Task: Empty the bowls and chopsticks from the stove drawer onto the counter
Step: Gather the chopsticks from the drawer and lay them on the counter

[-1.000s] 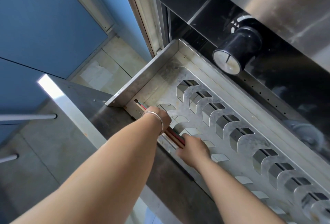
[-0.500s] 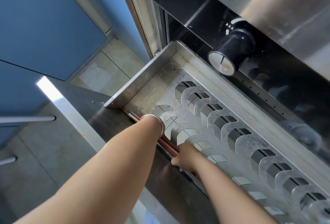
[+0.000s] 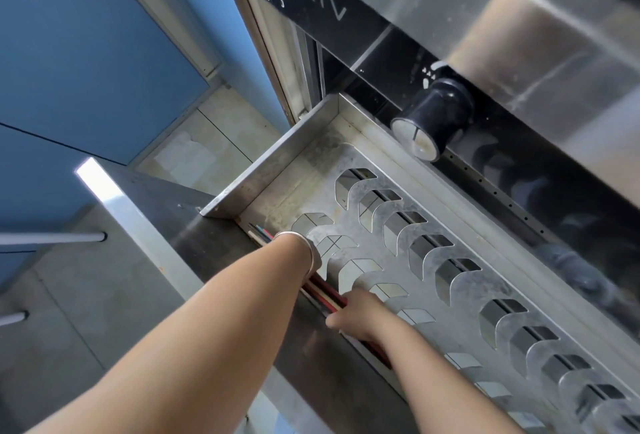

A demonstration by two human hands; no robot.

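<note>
Fingers of the right hand (image 3: 358,312) curl down over a bundle of long thin chopsticks (image 3: 325,291), red, dark and pale wood, and appear to be closed around them. Fingers of the left hand (image 3: 313,255) are hidden behind its wrist, so whether they are spread or clenched cannot be told; that wrist wears a thin silver bangle (image 3: 301,243) and lies over the same bundle. The chopsticks rest in a narrow channel along the near front edge of the pulled-out stainless steel stove drawer (image 3: 263,174), their tips poking out beyond the left wrist. An exact count of the sticks cannot be made. The drawer's floor is a perforated metal rack (image 3: 433,253) with two rows of curved slots, all without bowls in the visible part. Above it, one black round control knob (image 3: 433,118) juts from the glossy black stove front (image 3: 346,35), under a brushed steel desk edge (image 3: 519,18). At the left are blue cabinet panels (image 3: 86,53) and a pale tiled floor (image 3: 204,153).
</note>
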